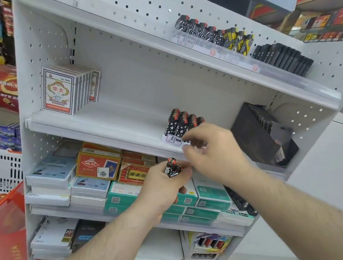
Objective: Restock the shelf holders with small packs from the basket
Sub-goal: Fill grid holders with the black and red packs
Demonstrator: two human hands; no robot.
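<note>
Right hand's fingertips [192, 143] blurred; grasp unclear.

The left hand [163, 186] grips a few small dark packs [172, 167] below the white shelf [98, 120]. The right hand [211, 146], blurred, reaches the row of star-patterned packs [182, 123] standing there.

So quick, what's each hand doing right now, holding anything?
Left hand: grips a few small packs.
Right hand: fingers curled at the star-patterned row of packs; too blurred to tell whether it holds one.
</note>
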